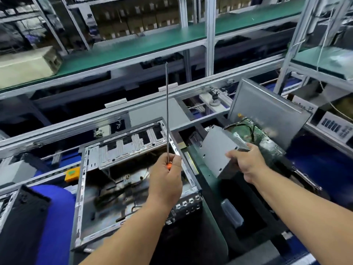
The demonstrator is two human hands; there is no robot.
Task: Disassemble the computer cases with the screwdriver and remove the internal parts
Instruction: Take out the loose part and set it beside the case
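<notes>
**A:** Case [133, 180] status, please — where is it and how far along am I?

**B:** From my seat, the open computer case lies on its side on the desk [214, 217], right in front of me and under my left arm. The side panel is off and most of the inside looks bare: I see the metal floor, some loose dark cables and the slotted rear wall, but no board or drive that I can make out. Blur hides the small detail.

**A:** And the hands?

**B:** My left hand [165, 180] is wrapped round the orange handle of the screwdriver [167, 111], with the long shaft pointing straight up, clear of the case. My right hand [246, 162] grips a grey metal box [217, 150], probably a drive or power unit, held above the desk to the right of the case.

**A:** What lies past that?

**B:** Just beyond the box there is a green circuit board [248, 129] with black wires, and a grey panel [267, 109] leaning upright behind it.

**A:** What is left?

**B:** I judge this case nearly stripped; the box needs setting down. Another dark case [21, 217] at the far left looks untouched.
</notes>
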